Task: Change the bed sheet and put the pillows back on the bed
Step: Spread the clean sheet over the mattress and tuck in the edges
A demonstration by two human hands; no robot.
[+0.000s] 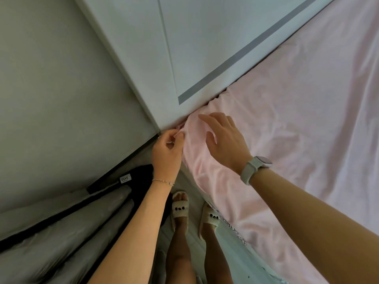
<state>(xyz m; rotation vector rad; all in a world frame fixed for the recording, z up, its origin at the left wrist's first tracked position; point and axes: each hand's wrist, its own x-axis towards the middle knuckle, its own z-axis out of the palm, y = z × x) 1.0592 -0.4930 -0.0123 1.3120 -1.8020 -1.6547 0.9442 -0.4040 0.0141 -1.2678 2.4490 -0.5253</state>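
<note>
Head view, looking down at one corner of a bed. The pink sheet (297, 119) fills the right half of the frame, spread over the mattress with loose creases running toward the corner at centre. A white panelled surface (143, 48), apparently a headboard or cupboard, occupies the upper centre and meets the sheet along a diagonal line. Grey padded items (61, 232) with a black strip lie at lower left; what they are cannot be told.

The right hand (223, 140), wearing a watch (256, 165), rests flat on the corner of the sheet with fingers spread apart, holding nothing. The left hand (167, 150), just left of centre, has thumb and fingertips pinched together on the gathered edge of the sheet where it meets the white surface.

The sheet appears light, thin and soft; it will likely bunch and slip rather than hold shape, so the gathered corner hem seems the sensible place to grip while the flat hand steadies the fabric above. Two slippered feet (180, 208) stand on the floor at lower centre. No pillows or containers are visible.
</note>
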